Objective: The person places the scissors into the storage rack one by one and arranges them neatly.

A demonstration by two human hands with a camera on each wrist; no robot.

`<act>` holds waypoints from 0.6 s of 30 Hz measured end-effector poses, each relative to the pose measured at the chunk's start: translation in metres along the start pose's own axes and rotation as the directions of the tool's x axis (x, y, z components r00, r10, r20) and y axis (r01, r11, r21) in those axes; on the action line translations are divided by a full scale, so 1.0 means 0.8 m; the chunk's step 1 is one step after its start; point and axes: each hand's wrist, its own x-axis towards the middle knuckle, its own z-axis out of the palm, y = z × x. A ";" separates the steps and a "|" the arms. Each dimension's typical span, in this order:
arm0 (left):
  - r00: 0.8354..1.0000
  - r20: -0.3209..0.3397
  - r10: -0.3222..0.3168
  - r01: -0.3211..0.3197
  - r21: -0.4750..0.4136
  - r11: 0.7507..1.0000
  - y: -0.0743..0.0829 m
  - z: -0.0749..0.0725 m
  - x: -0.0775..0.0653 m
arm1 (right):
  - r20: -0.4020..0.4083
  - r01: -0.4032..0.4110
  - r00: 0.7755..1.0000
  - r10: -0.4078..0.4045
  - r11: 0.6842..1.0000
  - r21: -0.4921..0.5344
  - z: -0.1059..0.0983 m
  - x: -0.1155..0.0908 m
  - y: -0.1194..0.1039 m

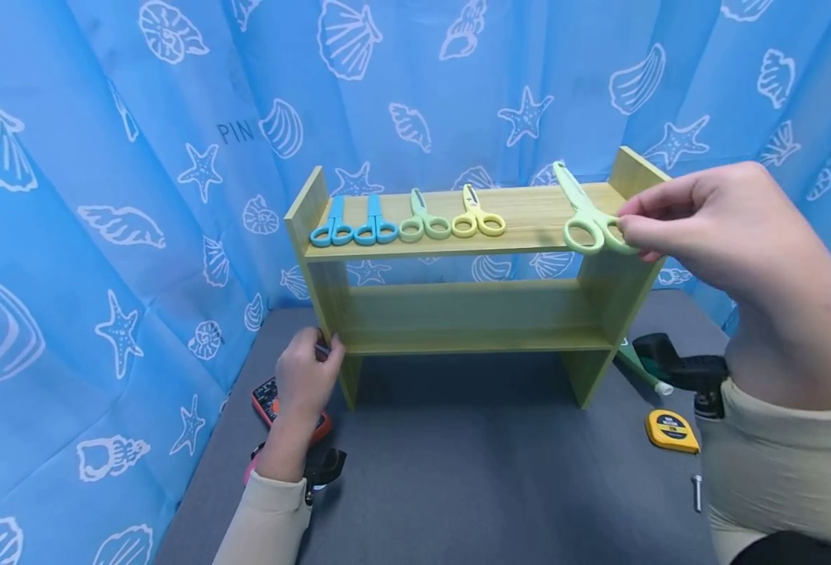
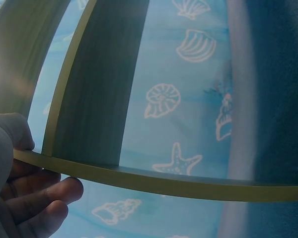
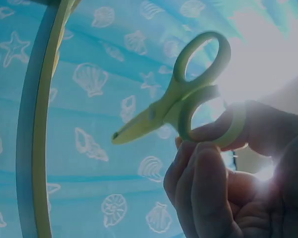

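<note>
My right hand pinches a pair of light green scissors by one handle loop. They are held over the right part of the upper board, tips up and to the left. In the right wrist view the scissors are closed, with thumb and fingers on the lower loop. My left hand grips the left side panel of a wooden shelf. The left wrist view has the thumb and fingers on opposite sides of the panel edge. Two blue scissors, green scissors and yellow scissors lie in a row on the upper board.
A red and black multimeter lies by my left forearm, partly hidden. Right of the shelf are a green tool, a yellow tape measure and a small metal bolt. A blue shell-print curtain hangs behind the grey table.
</note>
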 end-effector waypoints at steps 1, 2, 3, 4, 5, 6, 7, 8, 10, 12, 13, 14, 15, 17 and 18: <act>1.000 -0.001 0.003 -0.003 0.000 1.000 0.000 0.000 0.000 | 0.008 -0.005 1.000 0.005 1.000 -0.010 -0.001 0.009 -0.004; 1.000 -0.003 0.007 -0.007 0.000 1.000 -0.001 0.001 0.000 | 0.013 -0.004 1.000 0.005 1.000 -0.016 -0.001 0.018 -0.007; 1.000 -0.004 0.010 -0.010 0.000 1.000 -0.001 0.001 0.000 | 0.020 -0.009 1.000 0.009 0.999 -0.032 0.000 0.026 -0.010; 1.000 -0.006 0.012 -0.012 -0.001 1.000 -0.001 0.001 0.000 | 0.028 -0.011 1.000 0.013 0.999 -0.042 0.001 0.034 -0.013; 1.000 -0.008 0.014 -0.014 -0.002 1.000 -0.001 0.001 0.001 | 0.038 -0.012 0.999 0.014 0.998 -0.054 0.002 0.042 -0.016; 1.000 -0.008 0.016 -0.016 -0.001 1.000 -0.001 0.001 0.001 | 0.051 -0.010 0.999 0.014 0.998 -0.066 0.005 0.051 -0.019; 1.000 -0.008 0.014 -0.015 -0.003 1.000 -0.001 0.001 0.001 | 0.061 -0.010 0.998 0.015 0.997 -0.072 0.007 0.058 -0.020; 1.000 -0.008 0.013 -0.013 -0.005 1.000 -0.001 0.001 0.001 | 0.075 -0.008 0.997 0.014 0.997 -0.078 0.011 0.066 -0.022; 1.000 -0.006 0.008 -0.008 -0.005 1.000 -0.001 0.001 0.001 | 0.103 -0.005 0.995 0.014 0.996 -0.088 0.018 0.081 -0.023; 1.000 -0.005 0.004 -0.004 -0.004 1.000 -0.001 0.001 0.001 | 0.128 -0.003 0.992 0.016 0.995 -0.102 0.026 0.094 -0.023; 1.000 -0.005 0.001 -0.001 -0.005 1.000 -0.001 0.001 0.001 | 0.139 -0.005 0.990 0.020 0.994 -0.107 0.029 0.099 -0.023; 1.000 -0.005 0.001 -0.001 -0.006 1.000 -0.001 0.001 0.000 | 0.155 -0.008 0.988 0.025 0.994 -0.106 0.033 0.104 -0.021; 1.000 -0.004 0.001 -0.001 -0.005 1.000 -0.001 0.001 0.000 | 0.168 -0.013 0.985 0.031 0.994 -0.107 0.036 0.108 -0.020; 1.000 -0.005 0.003 -0.003 -0.004 1.000 -0.002 0.002 0.000 | 0.187 -0.022 0.981 0.044 0.993 -0.119 0.042 0.114 -0.018; 1.000 -0.006 0.005 -0.005 -0.003 1.000 -0.002 0.002 0.000 | 0.193 -0.023 0.980 0.047 0.992 -0.124 0.045 0.115 -0.016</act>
